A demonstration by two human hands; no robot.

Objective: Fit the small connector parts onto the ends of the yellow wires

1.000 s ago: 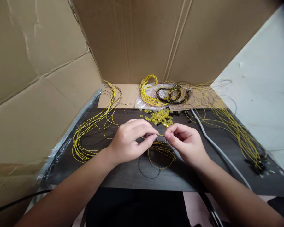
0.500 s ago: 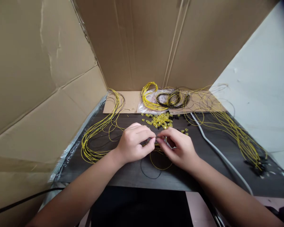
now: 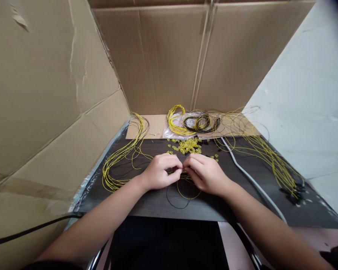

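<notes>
My left hand (image 3: pixel 163 171) and my right hand (image 3: pixel 204 172) meet fingertip to fingertip above the dark tabletop. Each is closed in a pinch on a thin wire, whose end is mostly hidden by the fingers. A yellow wire loop (image 3: pixel 189 198) and a black wire loop (image 3: pixel 178 208) hang or lie just below the hands. More yellow wires are partly covered by my right hand. Just beyond the fingers is a pile of small clear-yellow plastic pieces (image 3: pixel 190 145), with some black ones among them.
A bundle of yellow wires (image 3: pixel 108 168) curves at left. Coiled yellow wires (image 3: pixel 171 125) and black wires (image 3: pixel 205 127) lie on a plastic bag at the back. Yellow wires with black connectors (image 3: pixel 294 193) spread at right, past a grey cable (image 3: pixel 250 180). Cardboard walls (image 3: pixel 169 56) stand around.
My right hand has come closer to my left, so the fingertips now touch or nearly touch, and the wire between them is less visible. The camera view has tilted up slightly.
</notes>
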